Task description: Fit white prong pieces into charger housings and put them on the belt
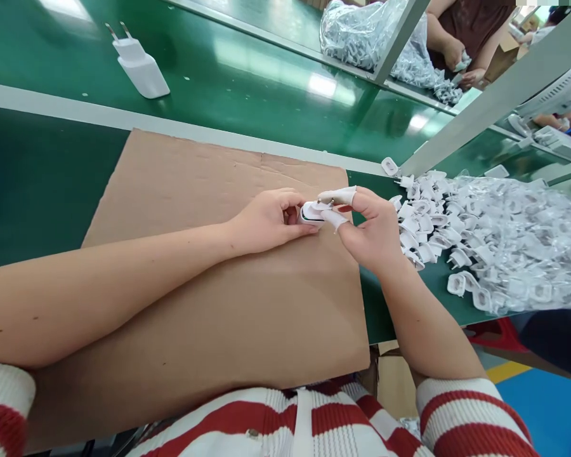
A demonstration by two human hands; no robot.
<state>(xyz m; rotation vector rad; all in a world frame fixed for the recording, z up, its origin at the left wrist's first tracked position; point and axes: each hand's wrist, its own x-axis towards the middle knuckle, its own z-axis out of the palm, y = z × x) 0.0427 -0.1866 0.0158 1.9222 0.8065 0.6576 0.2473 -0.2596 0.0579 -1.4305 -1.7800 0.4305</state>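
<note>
Probably for steadiness, over the cardboard (247,311) your left hand (270,219) is clasping a white plug (310,212), your right hand (375,230) pinching it.

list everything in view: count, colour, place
held plug: one, white, centre
lone plug: one, white, upper left
loose parts: many, white, right
plastic bags: at least two, clear, right and top
cardboard: one, brown, centre
bench: one, green, under cardboard
post: one, grey, upper right
co-workers: at least two, one brown-clad, upper right
shirt: one, red and white, bottom
left hand: one, bare, centre
right hand: one, white fingertip covers, centre
</note>
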